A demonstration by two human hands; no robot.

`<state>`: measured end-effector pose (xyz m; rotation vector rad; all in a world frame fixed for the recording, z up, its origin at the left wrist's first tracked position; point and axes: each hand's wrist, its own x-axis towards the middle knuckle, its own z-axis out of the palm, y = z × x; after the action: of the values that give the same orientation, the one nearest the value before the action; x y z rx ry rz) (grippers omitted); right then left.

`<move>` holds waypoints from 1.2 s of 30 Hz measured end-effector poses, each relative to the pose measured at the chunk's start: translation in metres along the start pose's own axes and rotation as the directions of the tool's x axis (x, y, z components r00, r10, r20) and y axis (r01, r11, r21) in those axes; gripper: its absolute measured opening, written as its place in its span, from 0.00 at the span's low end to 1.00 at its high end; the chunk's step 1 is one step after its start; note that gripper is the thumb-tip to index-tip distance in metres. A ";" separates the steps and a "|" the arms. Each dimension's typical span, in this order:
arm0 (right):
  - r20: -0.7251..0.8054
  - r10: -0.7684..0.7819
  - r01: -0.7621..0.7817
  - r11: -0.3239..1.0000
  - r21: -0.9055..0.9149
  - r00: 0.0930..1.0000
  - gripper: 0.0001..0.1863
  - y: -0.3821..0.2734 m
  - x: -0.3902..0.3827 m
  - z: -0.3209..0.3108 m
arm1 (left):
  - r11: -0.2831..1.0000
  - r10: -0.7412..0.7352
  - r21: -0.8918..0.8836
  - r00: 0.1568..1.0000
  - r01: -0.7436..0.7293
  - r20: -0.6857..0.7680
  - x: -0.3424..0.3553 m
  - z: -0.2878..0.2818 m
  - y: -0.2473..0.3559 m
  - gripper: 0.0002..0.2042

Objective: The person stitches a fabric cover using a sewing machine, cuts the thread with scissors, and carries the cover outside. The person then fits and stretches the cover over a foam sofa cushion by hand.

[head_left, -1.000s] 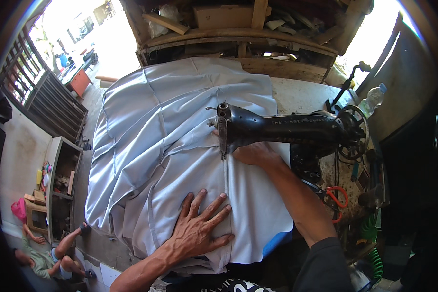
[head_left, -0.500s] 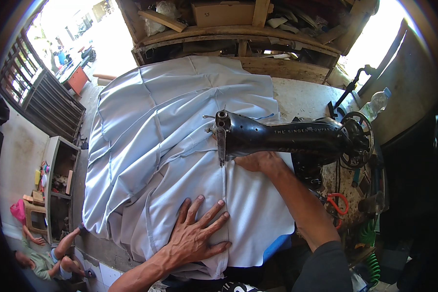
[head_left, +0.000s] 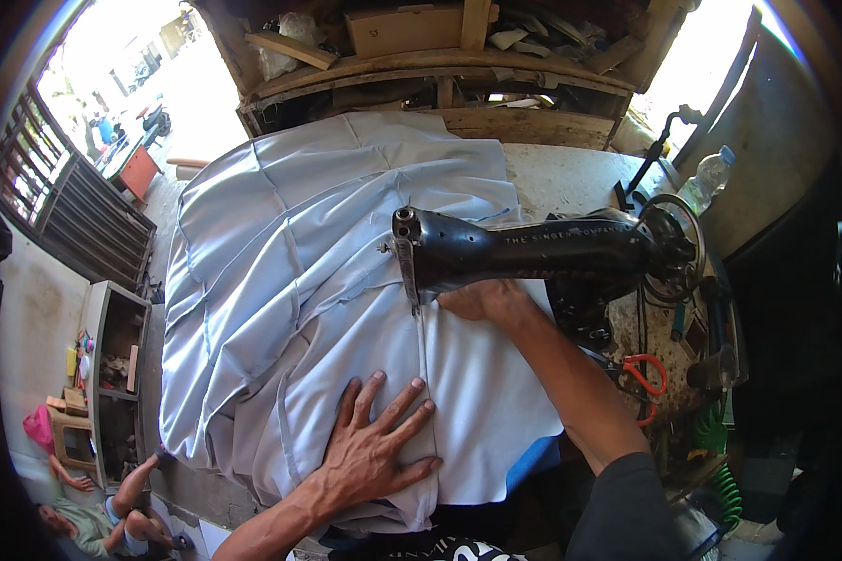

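A large pale grey-white cloth (head_left: 243, 243) with several stitched seams lies in folds under a black sewing machine (head_left: 533, 254). One long seam runs from the machine's needle end down toward me. My left hand (head_left: 379, 444) rests flat on the cloth, fingers spread, with its fingertips at or close to that seam. Beneath the machine's arm, my right hand (head_left: 477, 301) is on the cloth just right of the needle end. The machine head hides its fingers. At the cloth's near right corner a blue patch (head_left: 533, 465) shows.
Orange-handled scissors (head_left: 644, 374) lie right of my right forearm. A plastic bottle (head_left: 709, 178) stands by the handwheel (head_left: 675, 248). Behind the table is a wooden shelf (head_left: 384, 70) with a cardboard box. At lower left, another person (head_left: 103, 524) is on the floor near a cabinet (head_left: 117, 374).
The whole scene has shifted slightly left in the view. Both hands and the cloth keep nearly the same places relative to the machine.
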<state>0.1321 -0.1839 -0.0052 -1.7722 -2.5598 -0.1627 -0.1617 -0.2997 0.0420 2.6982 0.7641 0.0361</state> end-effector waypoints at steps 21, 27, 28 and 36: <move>-0.363 0.090 -0.001 0.971 0.239 0.927 0.30 0.024 0.015 0.007 | 1.000 0.019 -0.011 1.000 -0.020 -0.013 0.027 -0.005 -0.026 0.37; -0.243 0.094 -0.010 0.945 0.326 0.966 0.29 0.030 0.023 0.000 | 1.000 0.027 -0.004 1.000 -0.027 0.007 0.037 -0.008 -0.034 0.37; -0.212 0.122 -0.036 0.927 0.373 0.970 0.28 0.030 0.024 -0.004 | 1.000 0.026 0.002 1.000 -0.026 0.006 0.037 -0.010 -0.033 0.37; -0.205 0.097 -0.033 0.955 0.294 0.974 0.28 0.032 0.034 -0.012 | 1.000 0.031 0.001 1.000 -0.031 -0.004 0.048 -0.010 -0.045 0.38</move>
<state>0.1497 -0.1425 0.0120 -1.6290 -2.2376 0.0190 -0.1447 -0.2364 0.0339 2.7117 0.7236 0.0488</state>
